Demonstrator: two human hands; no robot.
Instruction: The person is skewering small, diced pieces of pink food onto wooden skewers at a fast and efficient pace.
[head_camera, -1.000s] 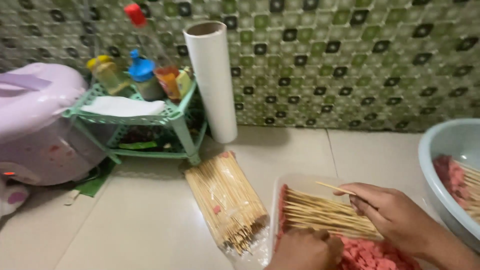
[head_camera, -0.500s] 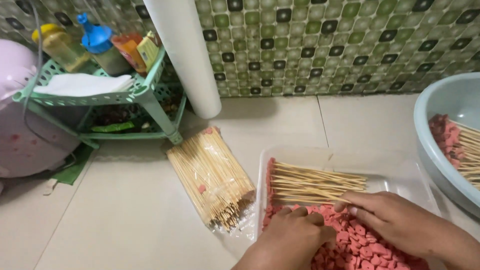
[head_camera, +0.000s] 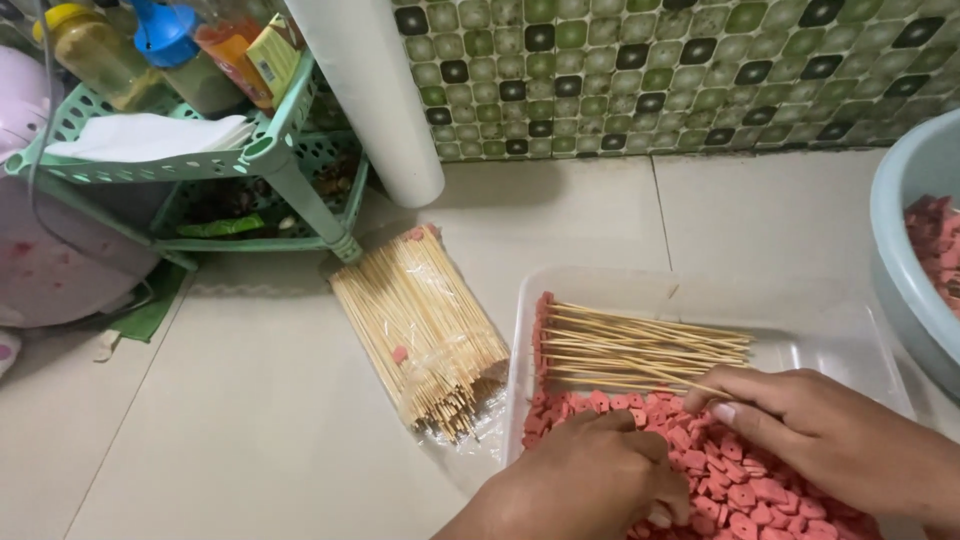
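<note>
Skewer (head_camera: 640, 372) pinched in right hand (head_camera: 830, 440) grip; left hand (head_camera: 590, 480) clenched on pink pieces (head_camera: 740, 490) w/in tray (head_camera: 700, 290).

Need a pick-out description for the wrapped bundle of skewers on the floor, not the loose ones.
Start at the white roll leaning on the green tiled wall. On the floor just below it, left of the clear tray, lies the skewer bundle. Unlike the loose skewers in the tray, it sits in clear plastic wrap, angled diagonally.

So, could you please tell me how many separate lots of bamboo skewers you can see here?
2: a plastic-wrapped bundle of skewers lying on the floor beside the clear tray, and a loose pile of skewers inside that tray above the pink pieces. More may be hidden.
</note>
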